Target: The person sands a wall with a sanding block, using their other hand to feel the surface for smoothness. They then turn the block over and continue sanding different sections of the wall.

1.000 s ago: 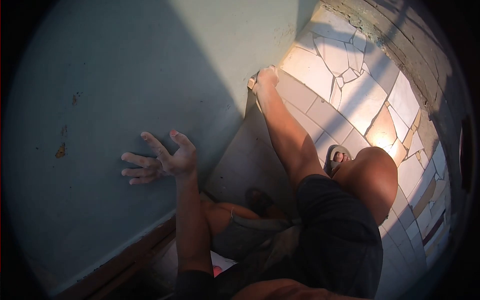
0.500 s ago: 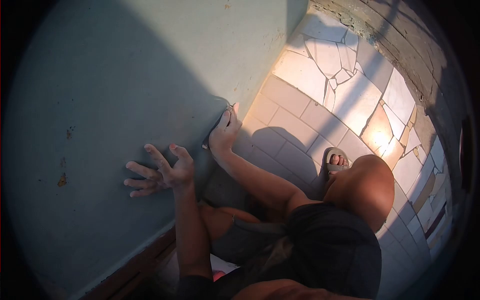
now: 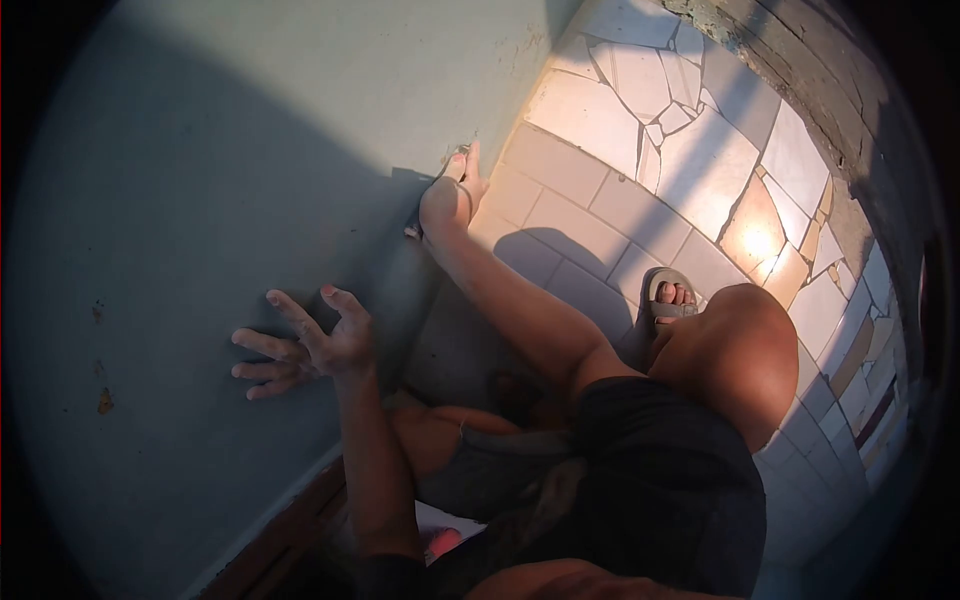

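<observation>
My left hand rests against the grey-green painted wall, its fingers spread and nothing in them. Further up in the view, close to the line where wall meets floor, my right hand is closed around a dark flat-edged tool. The tool lies against the wall surface. Most of it is hidden behind my palm and fingers, so its exact kind does not show. A slanting shadow edge crosses the wall above both hands.
Pale rectangular tiles line the floor beside the wall, with broken-tile paving beyond. My sandalled foot and bent knee are on the right. Chipped patches mark the wall at left. A brown strip runs low along it.
My right hand has slid upward in the view along the wall with the tool. My left hand stays spread on the wall, and the whole view has turned slightly.
</observation>
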A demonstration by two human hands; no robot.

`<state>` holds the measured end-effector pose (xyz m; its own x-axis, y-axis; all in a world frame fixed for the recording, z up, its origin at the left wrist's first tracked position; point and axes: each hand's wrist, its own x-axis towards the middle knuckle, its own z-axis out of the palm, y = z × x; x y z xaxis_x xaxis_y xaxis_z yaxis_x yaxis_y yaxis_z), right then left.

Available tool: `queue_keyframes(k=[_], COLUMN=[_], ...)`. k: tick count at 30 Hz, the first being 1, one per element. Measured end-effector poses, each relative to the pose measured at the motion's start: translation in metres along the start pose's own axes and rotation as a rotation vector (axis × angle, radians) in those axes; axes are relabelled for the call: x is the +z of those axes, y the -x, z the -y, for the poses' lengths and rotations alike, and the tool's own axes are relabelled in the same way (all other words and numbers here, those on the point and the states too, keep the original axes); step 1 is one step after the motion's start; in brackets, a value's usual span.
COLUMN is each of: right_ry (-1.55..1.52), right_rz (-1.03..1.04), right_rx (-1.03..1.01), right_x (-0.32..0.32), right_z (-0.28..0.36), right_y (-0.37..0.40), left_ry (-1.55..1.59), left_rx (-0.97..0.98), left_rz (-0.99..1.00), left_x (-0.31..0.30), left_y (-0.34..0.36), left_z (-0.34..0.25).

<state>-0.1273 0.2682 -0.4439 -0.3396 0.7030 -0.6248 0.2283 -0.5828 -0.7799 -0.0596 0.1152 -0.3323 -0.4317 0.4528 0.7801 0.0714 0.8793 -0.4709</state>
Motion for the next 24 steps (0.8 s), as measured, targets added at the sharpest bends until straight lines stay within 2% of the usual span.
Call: queue_keyframes(k=[1,6,8,10,12,13,14,16,18,19,20,21,23,24], right_ry=[-0.002,-0.006,0.121,0.078,0.054,0.09,-0.005,-0.121,-0.27,-0.266,-0.407,-0.546,-0.538,-0.525], right_rz=[-0.105,-0.038,0.06,0.122,0.259,0.132,0.241,0.261,0.35,0.304,0.449,0.609,0.652,0.712], right_rx=[-0.156,-0.202,-0.387,-0.268,-0.115,-0.105,-0.087,-0.27,-0.359,-0.386,-0.316,-0.24,-0.349,-0.437], right_x=[0.012,0.002,-0.005,-0.024,-0.034,-0.015,-0.032,-0.039,-0.052,-0.071,-0.098,-0.114,-0.121,-0.121], right_z=[0.005,-0.01,-0.073,-0.07,-0.052,-0.063,-0.034,-0.004,0.034,0.061,0.093,0.115,0.134,0.137], right_y=[-0.049,-0.045,0.037,0.072,0.056,0.046,0.044,0.035,0.024,0.027,0.04,0.051,0.065,0.072], left_ry=[-0.006,0.044,0.028,0.151,0.455,0.664,0.777,1.021,1.22,1.304,1.373,1.399,1.578,1.583], left_rx=[0.007,-0.026,0.024,0.064,0.162,0.229,0.216,0.183,0.184,0.057,-0.068,-0.059,-0.332,-0.341], left_rz=[0.01,-0.04,0.013,0.074,0.184,0.246,0.261,0.272,0.257,0.311,0.373,0.367,0.616,0.603], left_x=[-0.001,0.015,0.015,0.008,0.002,-0.005,-0.019,-0.026,-0.033,-0.039,-0.043,-0.043,-0.043,-0.045], left_y=[0.001,-0.003,-0.004,-0.017,-0.04,-0.051,-0.057,-0.069,-0.077,-0.08,-0.083,-0.085,-0.084,-0.082], left_z=[0.0,-0.016,-0.03,-0.045,-0.065,-0.065,-0.067,-0.071,-0.073,-0.073,-0.073,-0.074,-0.074,-0.074])
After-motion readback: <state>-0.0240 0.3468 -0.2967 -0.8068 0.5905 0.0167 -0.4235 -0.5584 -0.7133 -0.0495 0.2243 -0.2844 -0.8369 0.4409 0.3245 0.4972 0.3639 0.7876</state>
